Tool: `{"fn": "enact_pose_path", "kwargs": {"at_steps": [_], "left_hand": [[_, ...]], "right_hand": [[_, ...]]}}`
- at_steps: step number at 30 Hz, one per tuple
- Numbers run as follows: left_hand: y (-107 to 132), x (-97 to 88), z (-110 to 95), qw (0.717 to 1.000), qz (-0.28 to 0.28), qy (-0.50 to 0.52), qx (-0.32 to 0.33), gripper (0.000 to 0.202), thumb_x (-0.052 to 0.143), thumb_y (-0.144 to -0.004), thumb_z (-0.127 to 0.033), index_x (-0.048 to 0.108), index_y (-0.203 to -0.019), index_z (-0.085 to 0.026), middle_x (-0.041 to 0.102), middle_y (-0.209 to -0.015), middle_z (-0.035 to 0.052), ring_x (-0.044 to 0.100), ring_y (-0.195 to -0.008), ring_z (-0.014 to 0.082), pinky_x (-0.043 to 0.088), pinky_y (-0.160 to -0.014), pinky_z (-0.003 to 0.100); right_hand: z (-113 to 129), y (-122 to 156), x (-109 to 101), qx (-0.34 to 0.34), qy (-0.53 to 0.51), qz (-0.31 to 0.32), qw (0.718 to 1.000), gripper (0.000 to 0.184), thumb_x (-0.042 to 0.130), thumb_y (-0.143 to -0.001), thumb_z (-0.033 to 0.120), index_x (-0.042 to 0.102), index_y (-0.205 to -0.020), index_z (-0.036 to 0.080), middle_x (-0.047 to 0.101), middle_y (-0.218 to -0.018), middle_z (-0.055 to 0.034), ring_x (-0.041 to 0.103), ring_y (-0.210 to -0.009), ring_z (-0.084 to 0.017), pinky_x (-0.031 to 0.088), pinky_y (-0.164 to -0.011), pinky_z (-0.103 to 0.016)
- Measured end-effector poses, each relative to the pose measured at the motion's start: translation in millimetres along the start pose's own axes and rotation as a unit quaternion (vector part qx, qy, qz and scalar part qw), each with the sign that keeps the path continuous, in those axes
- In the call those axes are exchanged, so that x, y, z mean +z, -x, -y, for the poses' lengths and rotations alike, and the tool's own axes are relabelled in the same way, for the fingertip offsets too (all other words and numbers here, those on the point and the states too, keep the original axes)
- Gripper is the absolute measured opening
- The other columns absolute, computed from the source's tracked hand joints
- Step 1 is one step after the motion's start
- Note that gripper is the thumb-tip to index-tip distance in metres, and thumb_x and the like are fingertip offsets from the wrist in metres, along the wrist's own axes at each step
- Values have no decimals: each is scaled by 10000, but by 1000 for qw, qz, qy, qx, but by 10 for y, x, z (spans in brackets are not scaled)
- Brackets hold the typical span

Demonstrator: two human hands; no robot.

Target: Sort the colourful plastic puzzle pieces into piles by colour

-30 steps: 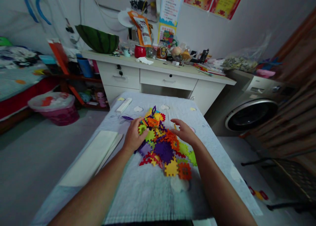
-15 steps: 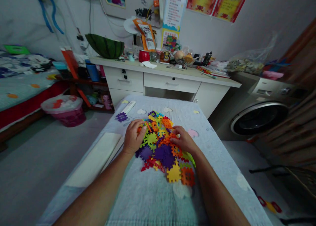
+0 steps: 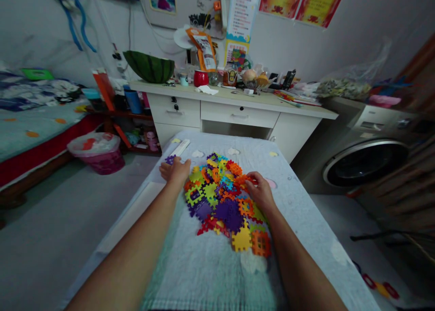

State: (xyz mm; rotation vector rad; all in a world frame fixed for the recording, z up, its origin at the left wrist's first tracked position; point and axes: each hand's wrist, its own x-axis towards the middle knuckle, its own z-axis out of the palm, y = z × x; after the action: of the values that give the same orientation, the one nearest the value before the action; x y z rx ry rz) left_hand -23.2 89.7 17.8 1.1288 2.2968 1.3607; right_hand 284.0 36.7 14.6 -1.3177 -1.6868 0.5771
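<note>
A heap of colourful plastic interlocking tiles [image 3: 210,191] with toothed edges lies on the cloth-covered table [image 3: 299,238]. My left hand [image 3: 175,171] is off the heap's left side with its fingers apart. Just beyond its fingertips lies a purple tile [image 3: 170,158], partly hidden by the hand, next to a long white strip-shaped object [image 3: 181,147]. At the heap's right edge, my right hand [image 3: 261,191] pinches an orange tile [image 3: 242,180] between thumb and fingers. Large purple tiles [image 3: 228,215], a yellow tile [image 3: 242,238] and an orange window-like tile [image 3: 261,243] lie at the near side.
A folded white cloth or sheet [image 3: 136,216] lies along the table's left side. Past the far edge stands a white desk [image 3: 238,116] with half a watermelon [image 3: 149,67] on it. A pink bin [image 3: 98,152] is at left, a washing machine [image 3: 360,138] at right.
My left hand has left the heap and moved left to beside the separate purple tile. My right hand has shifted slightly right with an orange tile in its fingers. The view has turned slightly.
</note>
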Motion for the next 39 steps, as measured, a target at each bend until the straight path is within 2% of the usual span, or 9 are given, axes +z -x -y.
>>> {"fn": "enact_pose_path", "kwargs": {"at_steps": [3,8,13,16,20,24,27,32,39], "left_hand": [[-151,-16,49,997,18,-42,-68,381,708,-609,-337,572,-934,-194,450,-1287,192,258,-1353,469,222,-1054,670],[-279,-115,142,996,49,-44,-51,265,627,-724,-307,543,-895,-122,492,-1212,184,360,-1272,432,252,-1016,644],[-225,-155,174,998,53,-32,-26,284,595,-777,-340,570,-950,-117,471,-1231,176,433,-1226,400,293,-1024,613],[-75,-171,104,999,43,-2,8,317,615,-751,-307,596,-1031,-160,445,-1244,138,483,-1205,320,352,-1070,499],[252,-255,-101,987,44,100,121,401,638,-732,-317,610,-1115,-205,439,-1212,82,496,-1204,249,347,-1124,411],[571,-353,-251,950,176,143,213,387,565,-794,-358,605,-1154,-220,491,-1165,57,549,-1133,210,401,-1081,388],[762,-425,-244,934,241,95,247,385,571,-793,-406,618,-1121,-211,500,-1179,72,501,-1211,237,353,-1116,417],[1071,-565,-123,921,249,-36,299,601,619,-767,-531,537,-1281,-232,354,-1434,126,313,-1388,334,280,-1131,521],[1437,-514,32,905,263,-126,310,1075,793,-534,-623,369,-1449,-252,34,-1603,163,72,-1455,472,183,-1129,624]], "right_hand": [[16,15,-25,-27,25,-9,999,208,557,-803,364,631,-911,201,662,-935,-72,599,-883,-217,481,-834,-357],[22,17,-53,-16,21,9,1000,230,548,-827,369,661,-941,205,686,-940,-69,612,-870,-213,473,-838,-349],[92,23,-68,7,23,9,1000,237,523,-837,372,645,-939,197,689,-879,-48,615,-815,-205,480,-782,-325],[114,29,-74,18,23,-11,1000,239,521,-829,375,623,-944,192,684,-859,-49,615,-797,-204,483,-764,-321],[98,34,-63,26,-1,-43,999,284,534,-819,388,611,-1003,187,697,-936,-67,632,-845,-210,486,-812,-346],[104,38,-46,48,-92,-25,994,309,571,-793,429,596,-993,195,707,-860,-52,647,-783,-195,494,-741,-321],[122,10,-48,62,-155,2,986,282,583,-773,443,592,-917,200,708,-827,-49,650,-764,-187,490,-695,-296],[153,-215,-34,49,11,10,999,202,549,-793,346,647,-869,186,696,-897,-59,633,-812,-195,483,-739,-315],[175,-640,300,55,233,97,966,307,665,-786,288,663,-1079,199,698,-1068,-80,622,-976,-216,435,-879,-324]]}}
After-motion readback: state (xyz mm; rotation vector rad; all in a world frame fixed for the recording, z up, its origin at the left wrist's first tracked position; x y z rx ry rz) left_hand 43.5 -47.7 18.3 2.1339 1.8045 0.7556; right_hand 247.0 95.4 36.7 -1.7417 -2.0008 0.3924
